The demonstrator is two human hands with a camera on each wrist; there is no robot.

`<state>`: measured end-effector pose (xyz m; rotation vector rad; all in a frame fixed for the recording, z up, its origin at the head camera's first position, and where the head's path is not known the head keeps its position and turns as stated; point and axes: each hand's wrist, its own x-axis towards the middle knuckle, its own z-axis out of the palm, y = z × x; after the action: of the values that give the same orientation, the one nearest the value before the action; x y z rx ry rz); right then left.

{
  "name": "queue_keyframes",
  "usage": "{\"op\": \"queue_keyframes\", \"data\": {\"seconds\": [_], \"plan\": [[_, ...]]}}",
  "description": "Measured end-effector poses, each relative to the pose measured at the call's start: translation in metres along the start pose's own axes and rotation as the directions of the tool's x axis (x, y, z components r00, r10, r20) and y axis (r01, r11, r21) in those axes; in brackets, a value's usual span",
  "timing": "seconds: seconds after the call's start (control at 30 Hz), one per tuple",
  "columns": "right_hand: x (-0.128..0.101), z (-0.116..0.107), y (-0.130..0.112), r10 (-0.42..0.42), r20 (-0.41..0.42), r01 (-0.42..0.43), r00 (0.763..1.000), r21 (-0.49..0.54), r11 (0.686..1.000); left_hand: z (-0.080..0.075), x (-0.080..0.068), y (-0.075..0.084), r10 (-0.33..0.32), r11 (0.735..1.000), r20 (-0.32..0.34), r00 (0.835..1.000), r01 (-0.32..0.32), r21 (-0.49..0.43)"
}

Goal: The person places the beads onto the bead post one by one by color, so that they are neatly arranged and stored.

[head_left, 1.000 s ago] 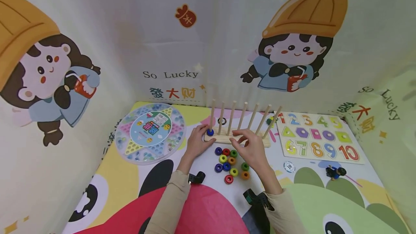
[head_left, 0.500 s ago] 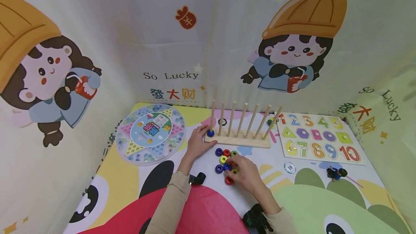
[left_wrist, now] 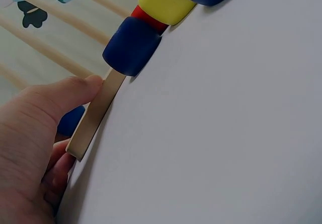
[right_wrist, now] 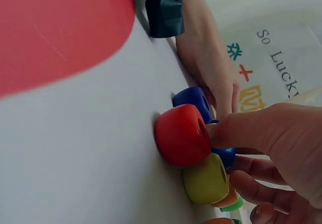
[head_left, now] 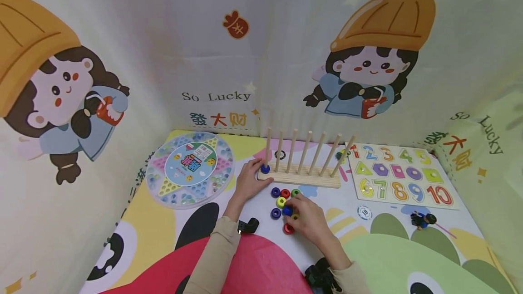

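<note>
- I note the play mat [head_left: 171,221] covering the floor, printed with cartoon shapes, and everything below lies on it.
- The round marble game board [head_left: 190,168] sits at the far left, well apart from both hands.
- The number puzzle board [head_left: 402,173] lies at the far right, just right of the peg rack.
- The wooden peg rack [head_left: 300,176] stands at the far centre with seven upright pegs; one blue ring [head_left: 265,168] sits at the foot of the leftmost peg.
- My left hand [head_left: 249,178] grips the left end of the rack's base. In the left wrist view the thumb [left_wrist: 75,90] lies against the base's end [left_wrist: 95,116] with fingers curled beneath it.
- My right hand [head_left: 308,219] rests over the cluster of loose rings [head_left: 283,203] just near of the rack. Its fingers are curled, thumb and fingertips pinching a blue ring [head_left: 288,211] in the middle of the cluster; the right wrist view shows that ring [right_wrist: 224,156] half hidden behind the thumb [right_wrist: 251,131].
- Touching it lie a red ring [right_wrist: 181,133] and a yellow-green ring [right_wrist: 205,179]; another blue ring [right_wrist: 193,100] lies just beyond.
- A white token [head_left: 364,212] lies to the right of the rings, near the puzzle board.
- A small dark toy figure [head_left: 422,219] lies at the near right.
</note>
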<state>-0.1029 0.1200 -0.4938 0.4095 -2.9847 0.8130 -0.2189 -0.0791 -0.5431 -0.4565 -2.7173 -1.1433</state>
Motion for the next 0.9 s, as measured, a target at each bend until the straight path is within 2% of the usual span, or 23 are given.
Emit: {"op": "queue_keyframes", "data": {"seconds": [0.5, 0.73, 0.9], "plan": [[-0.0004, -0.0008, -0.0004, -0.011, 0.039, 0.01, 0.999, 0.003, 1.0, 0.0004, 0.0001, -0.0008, 0.012, 1.0, -0.006, 1.0, -0.012, 0.002], [0.0009, -0.0035, -0.0006, -0.051, -0.055, 0.052, 0.997, 0.017, 0.998, -0.0002, -0.001, -0.0016, 0.03, 0.999, -0.017, 0.999, -0.03, 0.014], [0.005, -0.0085, -0.0017, -0.096, -0.133, 0.107, 0.986, 0.073, 0.992, 0.0008, -0.0008, -0.0016, 0.051, 0.999, -0.036, 0.998, -0.051, 0.009]]}}
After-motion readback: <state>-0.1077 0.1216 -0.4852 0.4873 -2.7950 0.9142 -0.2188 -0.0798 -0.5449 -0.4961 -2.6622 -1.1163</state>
